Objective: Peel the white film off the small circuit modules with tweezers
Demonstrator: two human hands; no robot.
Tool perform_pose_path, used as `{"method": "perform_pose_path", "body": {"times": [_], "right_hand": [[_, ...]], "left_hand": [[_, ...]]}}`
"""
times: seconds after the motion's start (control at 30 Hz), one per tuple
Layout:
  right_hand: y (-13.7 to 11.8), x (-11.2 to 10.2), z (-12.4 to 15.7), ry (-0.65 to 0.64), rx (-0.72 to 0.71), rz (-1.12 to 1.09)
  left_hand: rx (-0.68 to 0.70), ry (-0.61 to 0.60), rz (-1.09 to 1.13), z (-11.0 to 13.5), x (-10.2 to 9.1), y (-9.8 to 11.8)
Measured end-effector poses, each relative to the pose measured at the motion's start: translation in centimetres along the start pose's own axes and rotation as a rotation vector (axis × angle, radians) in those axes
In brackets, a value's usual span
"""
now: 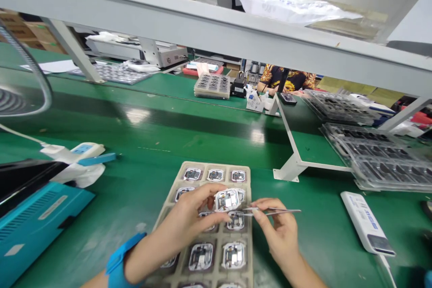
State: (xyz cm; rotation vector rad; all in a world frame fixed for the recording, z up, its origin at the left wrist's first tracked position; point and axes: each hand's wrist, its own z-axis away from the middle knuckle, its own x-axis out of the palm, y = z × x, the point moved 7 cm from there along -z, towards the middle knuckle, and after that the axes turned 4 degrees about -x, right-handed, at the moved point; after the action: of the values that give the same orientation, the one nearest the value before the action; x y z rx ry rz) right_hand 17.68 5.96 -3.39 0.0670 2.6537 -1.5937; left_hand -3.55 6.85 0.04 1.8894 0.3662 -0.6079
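My left hand, with a blue band at its wrist, pinches a small rounded-square electronic housing by its edge. Silvery parts and a circuit board show inside the housing. In my right hand is a pair of metal tweezers, pointing left with the tips close to the housing's lower right; whether they touch it I cannot tell. Beneath both hands lies a beige tray with rows of pockets, holding similar housings such as this one. My left hand covers part of the tray.
A teal machine stands at the left beside a white power strip. Another white power strip lies right. Clear plastic trays are stacked on a raised green shelf. A metal beam crosses overhead. Another person sits across the bench.
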Motion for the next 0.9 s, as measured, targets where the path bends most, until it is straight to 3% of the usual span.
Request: {"method": "perform_pose_path", "body": {"times": [0.37, 0.9], "right_hand": [[0.1, -0.1, 0.0, 0.0, 0.007, 0.007], [0.0, 0.0, -0.1, -0.009, 0.0, 0.003]], "left_hand": [[-0.154, -0.079, 0.209, -0.1, 0.6, -1.4], [-0.149, -0.108, 0.198, -0.4, 0.5, -0.3]]}}
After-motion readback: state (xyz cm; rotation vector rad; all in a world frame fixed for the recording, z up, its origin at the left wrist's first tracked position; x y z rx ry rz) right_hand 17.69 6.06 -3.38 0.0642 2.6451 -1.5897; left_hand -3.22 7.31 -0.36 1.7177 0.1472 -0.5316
